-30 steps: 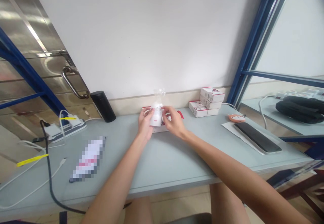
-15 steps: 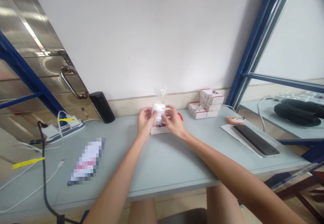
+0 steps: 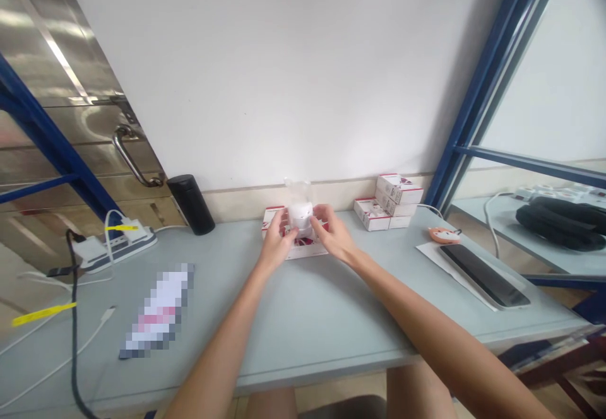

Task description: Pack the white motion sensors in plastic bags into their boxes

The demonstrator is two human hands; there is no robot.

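Note:
My left hand [image 3: 275, 242] and my right hand [image 3: 334, 235] both grip a small white round device [image 3: 302, 216] from either side, fingers curled around it. A bit of clear plastic wrap [image 3: 296, 187] sticks up from its top. The device is held just above an open white and red box [image 3: 303, 247] that lies on the pale grey table [image 3: 303, 318] near the wall.
A stack of white and red boxes [image 3: 391, 201] stands to the right. A black cylinder [image 3: 190, 203] stands to the left, with a power strip [image 3: 116, 245] and cables beyond it. A dark phone [image 3: 483, 274] on paper and an orange item [image 3: 444, 235] lie at the right.
The white device has been turned and lowered toward the open box. Both hands stayed on it.

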